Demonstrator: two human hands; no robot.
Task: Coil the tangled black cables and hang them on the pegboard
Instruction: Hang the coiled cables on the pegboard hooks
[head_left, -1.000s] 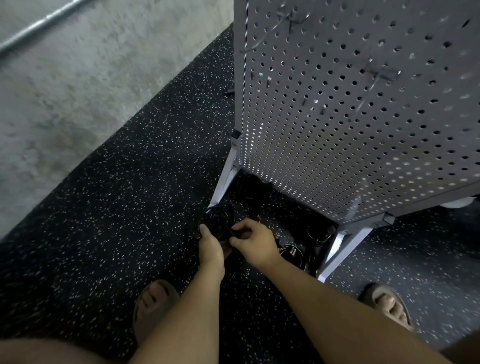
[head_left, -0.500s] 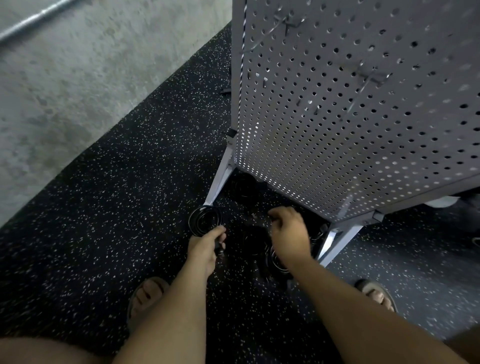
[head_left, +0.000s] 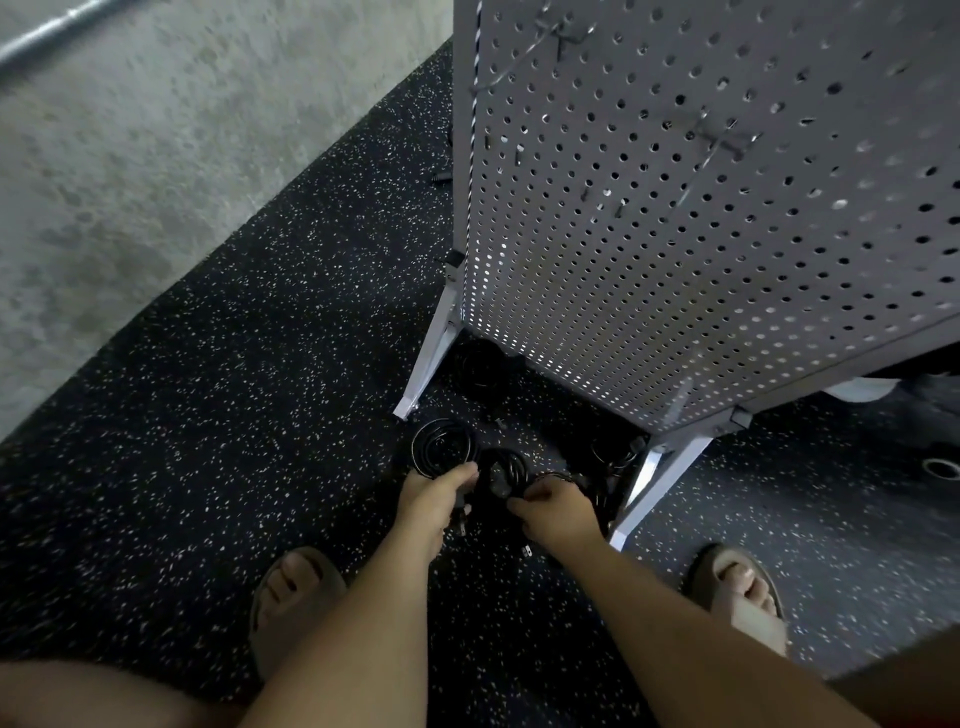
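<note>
The tangled black cables (head_left: 503, 470) lie on the speckled rubber floor (head_left: 234, 415) at the foot of the pegboard (head_left: 701, 234), between its two angled metal legs (head_left: 428, 364). Our left grip (head_left: 434, 499) is curled tight round a pronged plug (head_left: 460, 522), thumb at the edge of a round coil (head_left: 442, 448) lying flat on the floor. Our right grip (head_left: 558, 509) is closed on the tangle just beside it, fingers hooked into the loops. More dark cable lies in shadow beneath the board. Wire hooks (head_left: 722, 140) stand out from the grey perforated panel. Our sandals (head_left: 291, 597) flank both arms; bare concrete (head_left: 156, 156) borders the mat.
</note>
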